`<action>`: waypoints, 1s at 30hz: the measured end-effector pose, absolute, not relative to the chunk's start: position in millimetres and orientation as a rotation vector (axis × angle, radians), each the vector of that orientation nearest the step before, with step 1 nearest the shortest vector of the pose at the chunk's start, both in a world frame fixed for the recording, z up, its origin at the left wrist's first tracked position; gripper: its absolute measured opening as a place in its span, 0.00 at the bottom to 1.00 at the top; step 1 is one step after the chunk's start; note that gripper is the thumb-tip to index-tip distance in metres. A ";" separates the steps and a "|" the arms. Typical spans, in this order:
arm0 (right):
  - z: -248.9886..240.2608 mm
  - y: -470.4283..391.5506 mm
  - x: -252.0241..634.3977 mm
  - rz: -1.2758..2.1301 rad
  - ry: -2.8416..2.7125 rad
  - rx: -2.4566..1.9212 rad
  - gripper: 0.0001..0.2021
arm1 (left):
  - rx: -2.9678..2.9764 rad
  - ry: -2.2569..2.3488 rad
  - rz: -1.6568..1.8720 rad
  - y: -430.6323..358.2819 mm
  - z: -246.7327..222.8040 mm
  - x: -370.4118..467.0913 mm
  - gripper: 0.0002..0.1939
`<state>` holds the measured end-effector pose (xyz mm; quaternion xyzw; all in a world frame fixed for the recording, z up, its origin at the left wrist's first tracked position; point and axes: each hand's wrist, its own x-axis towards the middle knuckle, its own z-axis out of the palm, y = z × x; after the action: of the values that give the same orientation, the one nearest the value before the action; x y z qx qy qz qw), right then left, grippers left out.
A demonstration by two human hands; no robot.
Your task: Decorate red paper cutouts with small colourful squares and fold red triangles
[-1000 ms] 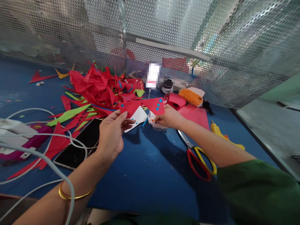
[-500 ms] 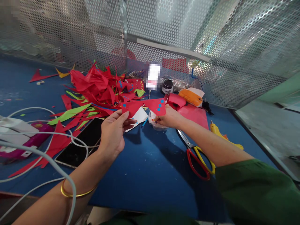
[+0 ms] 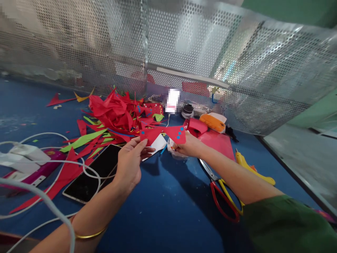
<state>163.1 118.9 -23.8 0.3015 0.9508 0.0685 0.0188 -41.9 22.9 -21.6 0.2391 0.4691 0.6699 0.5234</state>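
A red bow-shaped paper cutout (image 3: 174, 133) dotted with small blue squares is stretched between my hands above the table. My left hand (image 3: 129, 162) pinches its left end between thumb and fingers. At the other end my right hand (image 3: 191, 144) grips the cutout, with its fingertips partly hidden behind the paper. Below the cutout lie a white piece of paper (image 3: 159, 143) and a thin blue strip (image 3: 163, 149). A crumpled clear plastic bag (image 3: 179, 153) sits beneath my right hand. Scissors (image 3: 223, 196) with red and yellow handles rest under my right forearm.
Red and green paper scraps (image 3: 112, 112) are heaped at the back left. A dark phone (image 3: 91, 179) and white cables (image 3: 56, 163) lie left of my arm. Towards the right are a yellow glue gun (image 3: 251, 168), red sheets (image 3: 218, 142) and an orange pouch (image 3: 212, 123). Perforated metal mesh (image 3: 181, 45) stands behind.
The camera view has tilted up, so the table and its things sit lower in the picture. Both hands keep their hold on the red cutout, which looks a little flatter.
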 end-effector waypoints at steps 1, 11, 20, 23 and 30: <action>-24.2 118.9 162.9 0.213 2.961 0.935 0.10 | 0.567 1.125 1.601 22.8 -21.6 -42.0 0.17; -30.0 118.5 166.7 0.208 3.006 1.262 0.08 | 0.524 1.113 1.640 23.9 -21.2 -43.6 0.18; -10.5 101.0 178.4 0.120 3.022 1.574 0.06 | 0.506 1.087 1.693 25.6 -21.2 -45.0 0.14; -9.0 95.1 180.3 0.038 3.053 1.676 0.05 | 0.511 1.083 1.694 26.0 -22.7 -45.8 0.14; -8.6 93.4 192.2 -0.430 3.103 1.988 0.05 | 0.559 1.056 1.682 24.9 -24.5 -45.1 0.10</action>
<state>192.2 93.4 -8.6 0.5143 0.8027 -0.1113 -0.2807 -45.1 24.9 -24.5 0.2326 0.4394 0.6996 0.5133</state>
